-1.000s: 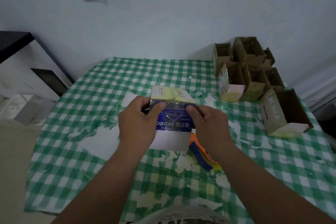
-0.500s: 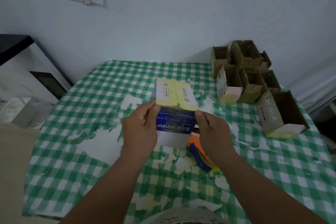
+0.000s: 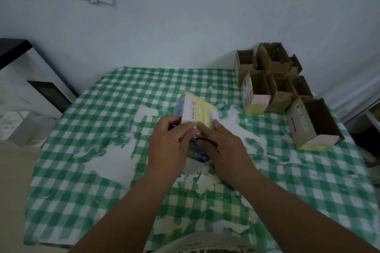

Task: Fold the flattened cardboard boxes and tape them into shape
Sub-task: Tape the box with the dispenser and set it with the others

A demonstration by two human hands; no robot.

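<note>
— What differs from half a second ago in the head view?

— The small yellow-and-blue printed cardboard box has turned: its yellow flap face now points up and away, and the blue side sits lower, half hidden. Both hands have closed in over the near edge.

— Their grip?

— The left hand curls round the box's left side; the right hand presses fingers on the yellow flaps, thumb underneath, pinching. The box is just above the green-and-white checked tablecloth.

— Containers?

— Open brown cardboard boxes cluster at the far right corner, their visible insides bare.
</note>
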